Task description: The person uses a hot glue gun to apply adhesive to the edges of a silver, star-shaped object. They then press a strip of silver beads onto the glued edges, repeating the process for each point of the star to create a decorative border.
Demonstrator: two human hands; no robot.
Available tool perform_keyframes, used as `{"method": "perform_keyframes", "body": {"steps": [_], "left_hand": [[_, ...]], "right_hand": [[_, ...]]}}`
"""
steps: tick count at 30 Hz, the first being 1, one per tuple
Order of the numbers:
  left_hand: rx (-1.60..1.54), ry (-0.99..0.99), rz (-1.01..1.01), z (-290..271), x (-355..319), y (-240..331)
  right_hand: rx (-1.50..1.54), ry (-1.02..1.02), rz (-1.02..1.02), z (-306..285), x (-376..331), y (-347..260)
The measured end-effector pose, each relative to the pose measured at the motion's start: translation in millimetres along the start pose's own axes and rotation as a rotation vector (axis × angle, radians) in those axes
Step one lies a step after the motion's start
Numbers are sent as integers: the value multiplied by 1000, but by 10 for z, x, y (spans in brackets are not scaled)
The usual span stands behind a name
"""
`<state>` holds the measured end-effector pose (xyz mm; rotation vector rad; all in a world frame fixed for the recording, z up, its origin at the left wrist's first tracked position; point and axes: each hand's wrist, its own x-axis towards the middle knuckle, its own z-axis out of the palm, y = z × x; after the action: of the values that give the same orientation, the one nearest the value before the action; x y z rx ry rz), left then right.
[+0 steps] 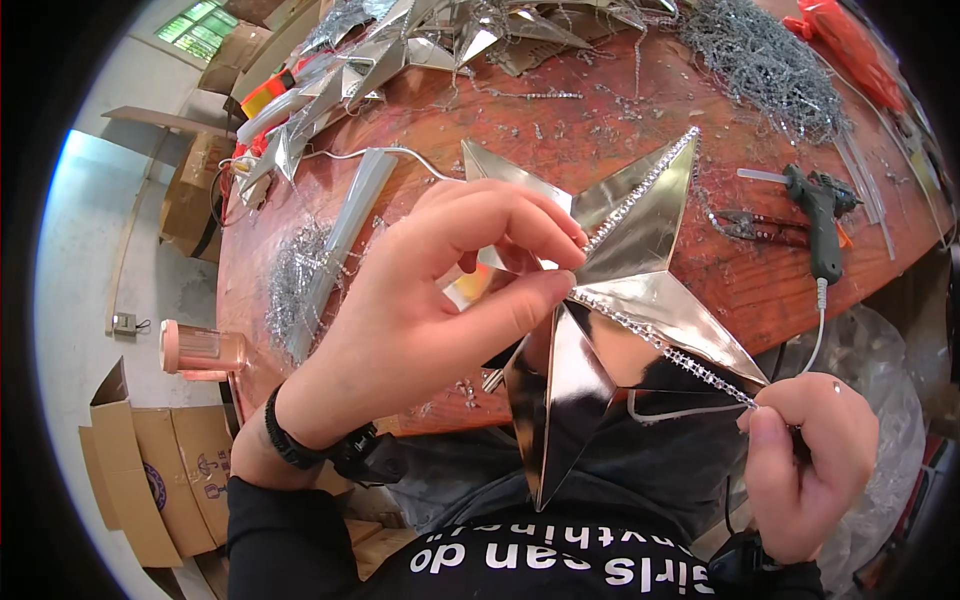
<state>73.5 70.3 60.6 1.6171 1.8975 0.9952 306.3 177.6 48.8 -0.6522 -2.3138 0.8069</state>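
Observation:
A large mirror-finish star (625, 225) with raised ridges hangs over the near edge of the table, in front of my body. A sparkling rhinestone chain (665, 348) runs along the ridge of its upper right point to the middle, then along the lower right point. My left hand (430, 290) is closed at the star's centre, thumb and fingertips pinching the chain there and hiding part of the star. At the tip of the lower right point, my right hand (815, 455) pinches the chain's other stretch between thumb and forefinger, keeping it fairly straight.
On the red-brown table (420, 140), a dark green glue gun (820, 225) lies right, beside red-handled pliers (755, 227). Tangled silver chain (765, 70) is heaped far right. Clear glue sticks (345, 245) and a pink cup (205, 350) are left; more stars (400, 60) lie behind.

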Motion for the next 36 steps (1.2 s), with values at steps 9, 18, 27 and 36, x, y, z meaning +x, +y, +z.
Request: {"method": "perform_keyframes", "body": {"steps": [9,18,27,36], "left_hand": [[-81,9,-128,40,5,15],[-74,80,-143,131,8,12],[-155,201,-118,231,11,10],[-188,221,-170,261,-3,58]], "right_hand": [[-44,65,-95,-25,-29,192],[214,-59,248,-237,-150,356],[386,-134,421,-258,-194,464],[452,-177,449,-193,-154,546]]}}
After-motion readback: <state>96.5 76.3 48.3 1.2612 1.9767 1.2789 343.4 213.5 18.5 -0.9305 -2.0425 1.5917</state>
